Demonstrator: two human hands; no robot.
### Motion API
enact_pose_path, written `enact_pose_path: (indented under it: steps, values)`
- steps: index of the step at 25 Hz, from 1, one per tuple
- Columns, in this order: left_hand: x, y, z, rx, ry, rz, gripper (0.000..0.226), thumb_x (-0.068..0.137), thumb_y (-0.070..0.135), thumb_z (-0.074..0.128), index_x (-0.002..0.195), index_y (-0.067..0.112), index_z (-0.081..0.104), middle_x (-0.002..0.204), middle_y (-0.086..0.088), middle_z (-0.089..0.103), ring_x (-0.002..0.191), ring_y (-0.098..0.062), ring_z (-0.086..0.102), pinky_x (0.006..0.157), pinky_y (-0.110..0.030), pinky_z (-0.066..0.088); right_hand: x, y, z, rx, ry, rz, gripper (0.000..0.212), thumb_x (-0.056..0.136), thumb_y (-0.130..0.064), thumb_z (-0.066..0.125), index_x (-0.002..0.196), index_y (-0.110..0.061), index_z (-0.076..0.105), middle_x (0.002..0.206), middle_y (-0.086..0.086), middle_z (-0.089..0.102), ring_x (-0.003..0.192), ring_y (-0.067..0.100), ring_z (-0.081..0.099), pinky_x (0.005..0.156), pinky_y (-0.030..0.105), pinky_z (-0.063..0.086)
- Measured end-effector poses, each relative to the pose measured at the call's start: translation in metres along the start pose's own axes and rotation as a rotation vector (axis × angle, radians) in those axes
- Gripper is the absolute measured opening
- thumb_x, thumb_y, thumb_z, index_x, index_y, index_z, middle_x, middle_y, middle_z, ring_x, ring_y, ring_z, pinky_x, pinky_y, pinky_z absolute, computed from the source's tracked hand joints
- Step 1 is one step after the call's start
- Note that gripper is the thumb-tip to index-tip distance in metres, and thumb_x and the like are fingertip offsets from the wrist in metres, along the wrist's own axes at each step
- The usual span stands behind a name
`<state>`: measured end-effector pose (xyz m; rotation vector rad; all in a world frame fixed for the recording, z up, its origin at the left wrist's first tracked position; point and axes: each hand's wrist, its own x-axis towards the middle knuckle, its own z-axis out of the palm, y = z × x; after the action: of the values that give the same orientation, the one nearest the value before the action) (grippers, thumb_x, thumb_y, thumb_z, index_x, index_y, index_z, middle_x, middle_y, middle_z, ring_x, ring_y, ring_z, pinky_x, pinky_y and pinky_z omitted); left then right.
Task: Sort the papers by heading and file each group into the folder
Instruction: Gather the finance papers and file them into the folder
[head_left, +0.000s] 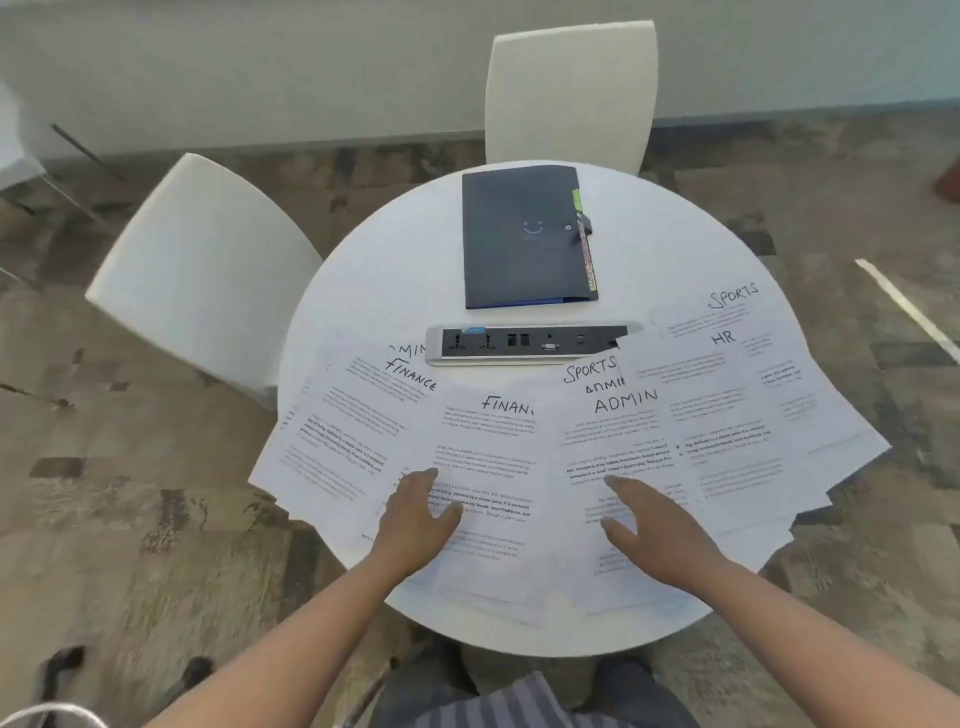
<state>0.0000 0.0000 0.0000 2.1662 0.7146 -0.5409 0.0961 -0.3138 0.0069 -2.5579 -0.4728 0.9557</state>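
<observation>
Several printed papers lie fanned across the near half of the round white table (374, 270). Handwritten headings read FINANCE (410, 375), a second FINANCE (506, 405), ADMIN (626, 401), SPORTS (589, 370), HR (723, 339) and another SPORTS (732, 295). A dark blue folder (524, 236) lies closed at the far middle of the table, with coloured tabs along its right edge. My left hand (418, 519) rests flat on the middle FINANCE sheet. My right hand (657, 527) lies with straight fingers on the ADMIN sheet. Neither hand holds anything.
A silver power socket strip (530, 342) is set into the table between the folder and the papers. Two white chairs stand at the left (202, 275) and far side (571, 88). Some sheets overhang the table's left and right edges above patterned carpet.
</observation>
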Motion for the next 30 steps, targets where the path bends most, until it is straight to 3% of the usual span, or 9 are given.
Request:
enact_pose_path:
  steps: [4,6,7,12,15,17,22,26,30]
  values:
    - [0.012,-0.016,-0.005,-0.178,0.035,-0.127,0.075,0.097,0.042,0.064,0.158,0.015,0.031,0.163,-0.004,0.024,0.149,-0.024,0.031,0.121,-0.042,0.031,0.009,-0.016,0.01,0.14,-0.113,0.089,0.062,0.101,-0.043,0.057,0.157,-0.026,0.036,0.157,-0.009,0.045,0.137,0.011,0.049,0.107,0.028,0.043]
    - [0.015,-0.024,-0.004,-0.176,0.005,-0.151,0.076,0.096,0.042,0.065,0.158,0.013,0.031,0.162,-0.006,0.025,0.148,-0.025,0.032,0.12,-0.042,0.031,0.014,-0.029,0.018,0.194,-0.105,0.118,0.062,0.099,-0.041,0.061,0.155,-0.025,0.04,0.152,-0.008,0.05,0.129,0.01,0.053,0.088,0.022,0.05]
    - [0.016,-0.028,-0.004,-0.156,-0.006,-0.144,0.076,0.096,0.043,0.065,0.158,0.013,0.032,0.162,-0.006,0.025,0.148,-0.026,0.032,0.12,-0.043,0.032,0.018,-0.035,0.021,0.207,-0.1,0.119,0.062,0.099,-0.041,0.062,0.155,-0.025,0.04,0.153,-0.008,0.049,0.128,0.009,0.053,0.087,0.022,0.051]
    - [0.025,-0.037,-0.01,-0.148,-0.041,-0.173,0.076,0.096,0.042,0.064,0.158,0.014,0.031,0.16,-0.006,0.024,0.146,-0.026,0.033,0.118,-0.045,0.034,0.029,-0.051,0.031,0.114,-0.141,0.028,0.07,0.1,-0.042,0.06,0.16,-0.025,0.029,0.168,-0.008,0.024,0.145,0.011,0.038,0.116,0.031,0.036]
    - [0.025,-0.032,-0.008,-0.238,-0.009,-0.22,0.071,0.096,0.037,0.067,0.155,0.015,0.036,0.152,-0.005,0.034,0.138,-0.023,0.042,0.111,-0.039,0.04,0.035,-0.052,0.033,-0.047,-0.19,-0.038,0.075,0.1,-0.041,0.057,0.163,-0.027,0.02,0.172,-0.01,0.003,0.155,0.015,0.021,0.121,0.038,0.031]
    - [0.022,-0.03,-0.005,-0.292,0.015,-0.252,0.066,0.094,0.035,0.07,0.15,0.017,0.041,0.138,-0.003,0.046,0.124,-0.02,0.05,0.099,-0.035,0.044,0.038,-0.051,0.035,-0.12,-0.216,-0.051,0.077,0.1,-0.041,0.056,0.164,-0.029,0.016,0.172,-0.009,-0.003,0.156,0.017,0.015,0.121,0.04,0.031]
    - [0.021,-0.025,-0.003,-0.373,0.001,-0.308,0.047,0.093,0.028,0.073,0.132,0.015,0.05,0.103,-0.001,0.057,0.093,-0.014,0.058,0.075,-0.027,0.046,0.04,-0.044,0.043,-0.123,-0.237,-0.069,0.081,0.098,-0.045,0.059,0.164,-0.028,0.015,0.172,-0.007,0.001,0.158,0.015,0.005,0.125,0.036,0.023]
    - [0.027,-0.022,-0.003,-0.49,-0.005,-0.368,0.035,0.09,0.024,0.077,0.117,0.012,0.058,0.115,-0.006,0.062,0.1,-0.018,0.059,0.081,-0.03,0.046,0.039,-0.04,0.041,-0.12,-0.243,-0.084,0.083,0.096,-0.046,0.06,0.164,-0.028,0.016,0.172,-0.012,-0.002,0.157,0.012,0.01,0.123,0.031,0.022]
    - [0.027,-0.016,-0.005,-0.567,-0.01,-0.343,0.018,0.09,0.014,0.077,0.099,0.009,0.062,0.109,-0.014,0.074,0.095,-0.027,0.073,0.086,-0.043,0.06,0.042,-0.038,0.037,-0.096,-0.256,-0.078,0.083,0.095,-0.045,0.062,0.164,-0.029,0.018,0.171,-0.016,0.0,0.155,0.011,0.019,0.121,0.031,0.025]
